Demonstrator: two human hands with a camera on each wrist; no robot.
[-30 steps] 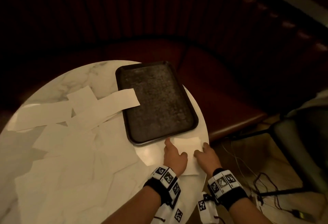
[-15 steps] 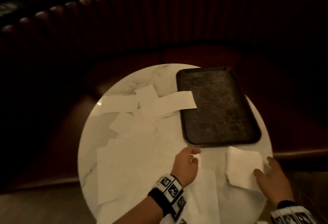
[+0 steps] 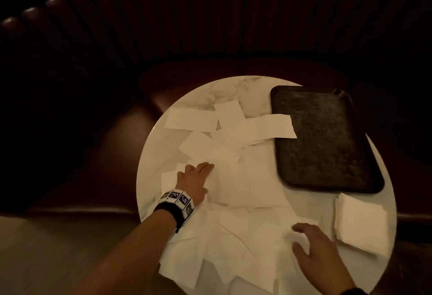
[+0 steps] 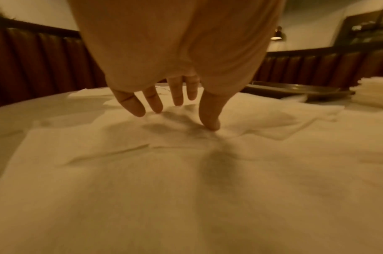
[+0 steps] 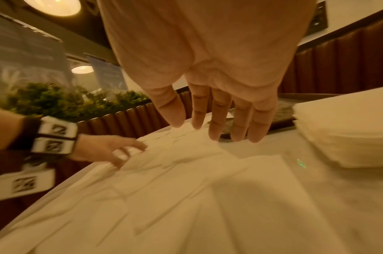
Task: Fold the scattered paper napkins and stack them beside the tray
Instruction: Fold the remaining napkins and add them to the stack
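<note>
Your left hand [image 3: 192, 181] lies on the loose napkins [image 3: 233, 201] in the middle of the round table [image 3: 233, 86]. Its fingers [image 4: 134, 104] are spread and nearly straight, and the thumb tip touches the paper. It is not holding anything.

Your right hand [image 3: 320, 252] is over the napkins near you, with its fingers [image 5: 216, 123] straight and apart. It holds nothing too. You cannot tell if it touches the paper.

The loose napkins lie flat and cover most of the table, one over another. One long napkin [image 3: 259, 127] has its end on the edge of the dark tray [image 3: 325, 140]. The pile of folded napkins [image 3: 361, 223] sits on the table just beside the near end of the tray, to the right of your right hand.
</note>
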